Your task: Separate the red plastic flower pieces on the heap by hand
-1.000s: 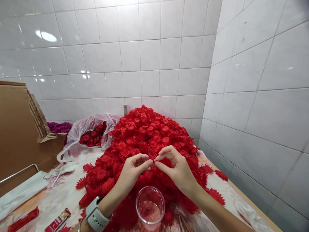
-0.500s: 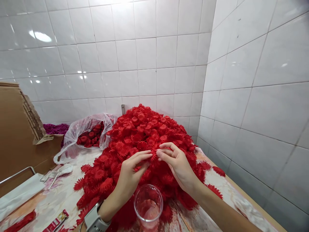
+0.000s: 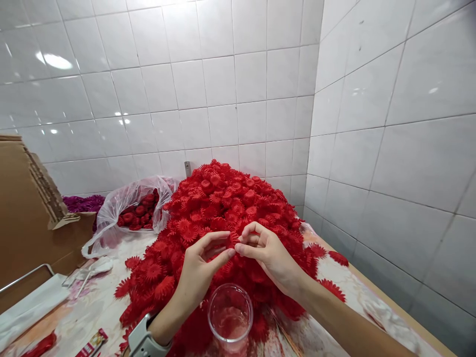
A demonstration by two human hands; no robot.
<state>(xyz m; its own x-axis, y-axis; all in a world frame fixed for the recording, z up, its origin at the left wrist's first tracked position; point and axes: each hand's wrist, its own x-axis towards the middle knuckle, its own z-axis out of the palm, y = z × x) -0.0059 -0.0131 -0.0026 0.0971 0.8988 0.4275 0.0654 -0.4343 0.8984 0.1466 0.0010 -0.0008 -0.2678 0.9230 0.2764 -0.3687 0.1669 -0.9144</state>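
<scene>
A small red flower head [image 3: 233, 239] with fringed petals is between my two hands. My left hand [image 3: 204, 258] has its thumb below the flower and its fingertips at the flower's upper left edge. From the right, my right hand [image 3: 266, 250] has thumb and bent fingers drawn close together at the flower's other edge. Behind and around both hands rises a large heap of the same red flowers [image 3: 223, 203]. Just below the hands stands a clear plastic cup [image 3: 230, 317], upright. What lies at its bottom is hard to make out.
A clear plastic bag [image 3: 111, 213] of darker red flowers lies open at the left. Purple pieces [image 3: 84, 203] sit behind a cardboard box [image 3: 26, 183]. A snack packet [image 3: 92, 343] lies near the front left. Tiled walls [image 3: 208, 84] close off the back and right.
My left thumb has moved up and in, towards my right thumb at the flower. The fingertips of both hands are slightly rearranged around it. The camera view has shifted a little.
</scene>
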